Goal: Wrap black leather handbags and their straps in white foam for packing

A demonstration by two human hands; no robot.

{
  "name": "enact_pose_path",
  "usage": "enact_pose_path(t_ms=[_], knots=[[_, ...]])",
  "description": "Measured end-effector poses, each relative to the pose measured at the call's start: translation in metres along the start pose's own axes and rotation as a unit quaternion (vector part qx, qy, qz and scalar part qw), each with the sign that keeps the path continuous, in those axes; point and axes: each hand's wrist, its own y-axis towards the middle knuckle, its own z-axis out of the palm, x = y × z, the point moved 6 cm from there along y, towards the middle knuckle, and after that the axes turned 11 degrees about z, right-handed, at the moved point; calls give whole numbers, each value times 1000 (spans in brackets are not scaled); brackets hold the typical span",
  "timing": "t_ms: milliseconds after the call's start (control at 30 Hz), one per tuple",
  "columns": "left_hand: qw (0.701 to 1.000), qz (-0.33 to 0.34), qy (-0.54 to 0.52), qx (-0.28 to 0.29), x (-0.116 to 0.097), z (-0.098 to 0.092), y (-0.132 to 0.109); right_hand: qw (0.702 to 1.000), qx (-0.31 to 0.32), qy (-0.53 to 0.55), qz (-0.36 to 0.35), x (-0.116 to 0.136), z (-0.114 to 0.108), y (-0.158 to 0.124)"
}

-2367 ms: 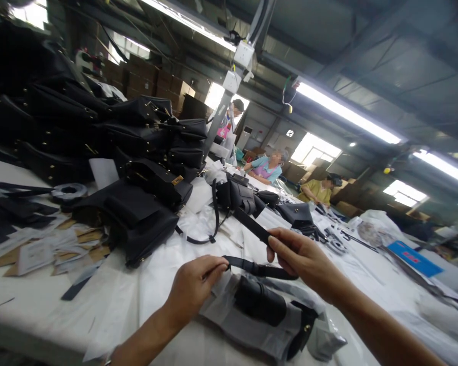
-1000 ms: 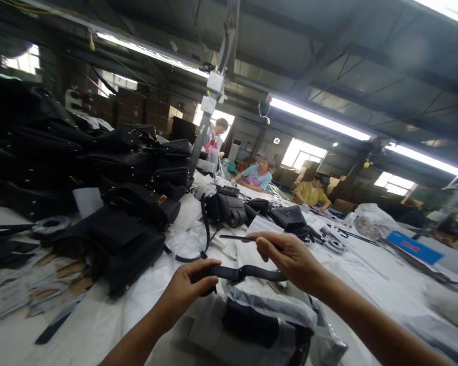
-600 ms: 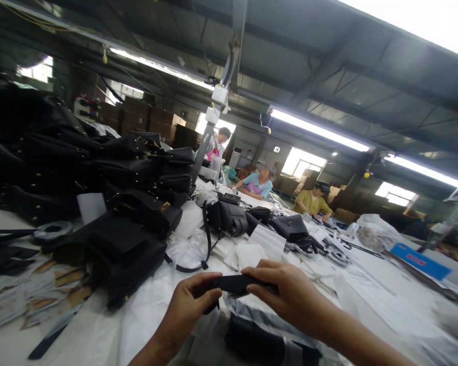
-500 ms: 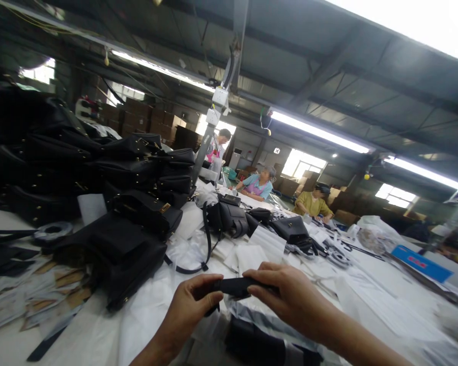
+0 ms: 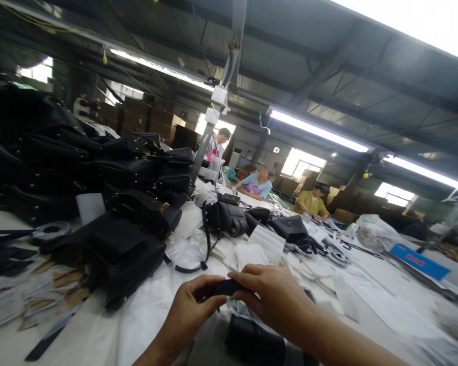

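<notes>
A short stretch of black strap (image 5: 228, 287) runs between my two hands, its ends hidden by the fingers. My left hand (image 5: 187, 311) pinches one end with thumb and fingertips. From the right, my right hand (image 5: 272, 295) grips the strap with its fingers close to the left ones. Below them lies a black rolled or bag-like item (image 5: 254, 339) with clear plastic around it, partly covered by my right forearm. To the left of my hands a black handbag (image 5: 132, 259) with gold-coloured fittings rests on the white table.
A large pile of black bags (image 5: 87, 162) rises at the left. Paper packets (image 5: 26, 300) lie at the lower left. Further back are more bags (image 5: 225, 217), white sheets (image 5: 267, 244), a blue box (image 5: 418, 262) and several people working around the table.
My right hand has shifted left along the strap, nearer to my left hand, so less strap shows between them. My left hand has barely moved.
</notes>
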Motion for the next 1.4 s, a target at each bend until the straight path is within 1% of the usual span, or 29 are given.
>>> enact_pose_path(t_ms=[133,233,333,467,567,667,833,967,1133,1300,1400], knots=[[999,-22,-21,-9,6,-2,-2,999,9,53,0,-3,8,3],[999,-30,-29,-22,10,-5,-2,993,25,117,-21,-6,10,6],[999,-25,-20,-22,9,-6,-3,984,49,167,-31,-8,9,8],[1000,-3,20,-5,2,-5,-5,977,81,197,-23,-9,10,7],[999,6,43,-3,-1,-5,-6,976,84,202,-10,-8,10,6],[998,12,59,5,-3,-3,-7,982,63,178,4,-4,8,5],[999,10,26,15,0,-1,-8,989,28,146,11,0,7,5],[999,11,29,6,2,-4,-10,986,27,166,19,-2,12,5],[1000,-1,25,-12,4,-5,-14,979,33,201,1,-1,16,3],[998,8,60,5,-2,-5,-14,977,46,206,-15,0,15,3],[998,8,55,21,-4,-4,-14,973,55,223,-30,1,17,3]])
